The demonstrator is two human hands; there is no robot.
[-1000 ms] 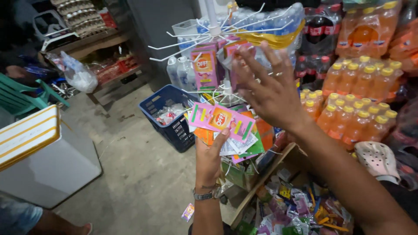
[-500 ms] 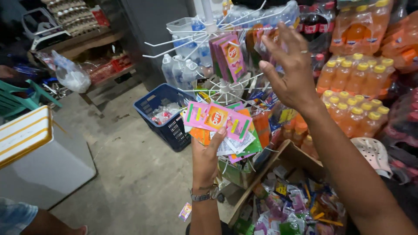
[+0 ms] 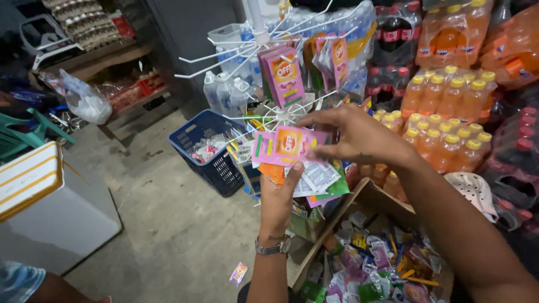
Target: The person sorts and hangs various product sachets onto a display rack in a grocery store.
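Change: right hand (image 3: 359, 137) has dropped from the white wire rack (image 3: 264, 39) to the sachets; rack's hanging pink packets (image 3: 286, 76) now face the camera.
Left grip: left hand (image 3: 278, 205) clenched on a fanned stack of sachets (image 3: 289, 148), thumb pressing the front; metal wristwatch (image 3: 273, 247) on the wrist.
Right grip: thumb and fingertips pinch the top pink sachet's right edge.
Materials: glossy flat foil strips, pink, orange, green; thin wire prongs.
Below: cardboard box (image 3: 368, 196) of mixed sachets on the concrete floor (image 3: 168, 224); blue plastic crate (image 3: 193, 137) beside.
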